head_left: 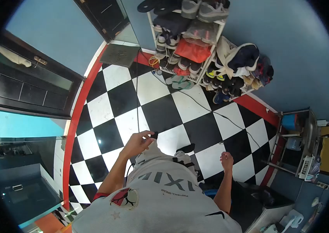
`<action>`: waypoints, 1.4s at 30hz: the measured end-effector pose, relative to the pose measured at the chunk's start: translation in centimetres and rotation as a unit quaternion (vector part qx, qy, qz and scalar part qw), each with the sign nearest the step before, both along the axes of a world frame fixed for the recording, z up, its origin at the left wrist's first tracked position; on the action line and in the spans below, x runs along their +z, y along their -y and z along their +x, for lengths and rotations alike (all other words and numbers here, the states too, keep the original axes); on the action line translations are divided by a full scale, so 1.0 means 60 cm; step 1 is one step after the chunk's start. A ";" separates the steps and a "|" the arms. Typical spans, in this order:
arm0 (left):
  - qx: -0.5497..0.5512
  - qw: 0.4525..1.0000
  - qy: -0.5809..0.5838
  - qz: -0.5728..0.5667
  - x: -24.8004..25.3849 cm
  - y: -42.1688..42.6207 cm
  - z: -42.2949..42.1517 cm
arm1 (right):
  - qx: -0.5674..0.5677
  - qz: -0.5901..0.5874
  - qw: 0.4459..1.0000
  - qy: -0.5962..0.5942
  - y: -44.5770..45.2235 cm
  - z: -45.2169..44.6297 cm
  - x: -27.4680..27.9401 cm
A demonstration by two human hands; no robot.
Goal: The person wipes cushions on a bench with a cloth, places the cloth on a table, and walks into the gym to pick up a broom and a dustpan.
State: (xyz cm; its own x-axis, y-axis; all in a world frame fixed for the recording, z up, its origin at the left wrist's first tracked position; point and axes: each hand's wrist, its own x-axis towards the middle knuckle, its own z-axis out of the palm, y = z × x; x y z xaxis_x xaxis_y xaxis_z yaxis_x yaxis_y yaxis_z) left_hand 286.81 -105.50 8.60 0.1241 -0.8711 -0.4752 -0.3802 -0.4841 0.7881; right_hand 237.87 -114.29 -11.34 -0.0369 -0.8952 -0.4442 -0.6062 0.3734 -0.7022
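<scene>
My left hand [136,144] is out in front of my body over the checkered floor [160,112], with its thumb and fingers closed on a small black object [154,135]. A thin dark cable [137,97] runs up the floor from near that hand. On the other side, my right hand [226,158] hangs over the tiles with its fingers curled; whether anything is inside them is too small to tell. My grey shirt [164,198] fills the bottom of the view.
A shoe rack [214,50] full of shoes stands at the top, with green slippers [180,82] beneath it. Another cable [211,111] crosses the floor. A grey mat [120,55] lies at the upper left. A metal sink stand [308,134] is at the right.
</scene>
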 end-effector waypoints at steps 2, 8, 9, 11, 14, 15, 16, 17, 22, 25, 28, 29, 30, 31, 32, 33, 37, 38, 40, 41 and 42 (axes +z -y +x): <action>-0.009 0.999 -0.032 -0.030 -0.005 -0.006 0.044 | -0.001 -0.014 1.000 -0.013 0.002 0.060 0.007; -0.003 0.999 0.004 -0.054 -0.011 -0.037 0.241 | 0.010 0.000 0.999 0.046 -0.063 0.253 -0.001; 0.013 0.998 0.030 -0.051 -0.011 -0.046 0.274 | 0.061 -0.025 0.998 0.016 -0.079 0.272 -0.019; 0.035 0.996 0.067 -0.055 -0.029 -0.060 0.334 | 0.090 -0.016 0.995 -0.036 -0.110 0.297 -0.041; 0.049 0.997 0.038 -0.048 -0.041 -0.060 0.377 | 0.066 -0.005 0.997 -0.051 -0.149 0.316 -0.025; 0.038 0.998 0.032 -0.048 -0.043 -0.058 0.381 | 0.054 0.000 0.997 -0.061 -0.167 0.310 -0.020; 0.026 0.998 0.026 -0.048 -0.045 -0.055 0.380 | 0.061 -0.018 0.995 -0.075 -0.186 0.296 -0.033; 0.014 0.999 0.014 -0.048 -0.049 -0.050 0.377 | 0.043 -0.006 0.995 -0.086 -0.208 0.284 -0.044; -0.070 0.997 -0.018 -0.037 -0.055 -0.027 0.345 | -0.068 0.041 0.988 -0.133 -0.309 0.275 -0.048; -0.137 0.990 -0.004 -0.037 -0.048 -0.011 0.317 | -0.102 -0.015 0.988 -0.116 -0.365 0.285 -0.037; -0.181 0.978 0.009 -0.103 -0.050 -0.011 0.298 | -0.108 -0.109 0.984 -0.089 -0.389 0.311 -0.026; -0.190 0.972 0.013 -0.135 -0.053 -0.016 0.293 | -0.120 -0.111 0.982 -0.089 -0.389 0.329 -0.007; -0.186 0.974 0.030 -0.129 -0.035 -0.024 0.283 | -0.097 -0.143 0.982 -0.078 -0.372 0.363 0.051; -0.155 0.975 0.008 -0.161 -0.026 -0.041 0.272 | -0.070 -0.169 0.983 -0.021 -0.355 0.391 0.098; -0.114 0.974 -0.011 -0.193 -0.018 -0.064 0.262 | -0.049 -0.172 0.984 0.005 -0.343 0.415 0.120; -0.064 0.971 -0.024 -0.228 -0.013 -0.098 0.256 | -0.017 -0.173 0.984 0.035 -0.329 0.438 0.140; 0.075 0.971 -0.030 -0.226 -0.015 -0.313 0.260 | 0.178 -0.120 0.968 0.127 -0.299 0.553 0.202; 0.083 0.976 -0.004 -0.199 0.009 -0.372 0.272 | 0.246 -0.087 0.953 0.153 -0.291 0.580 0.205; 0.149 0.973 0.044 -0.169 0.019 -0.510 0.291 | 0.331 -0.102 0.929 0.131 -0.290 0.658 0.219; 0.198 0.963 0.069 -0.170 -0.004 -0.576 0.297 | 0.399 -0.113 0.904 0.108 -0.293 0.701 0.236; 0.278 0.945 0.070 -0.156 -0.029 -0.646 0.303 | 0.432 -0.101 0.889 0.110 -0.305 0.744 0.240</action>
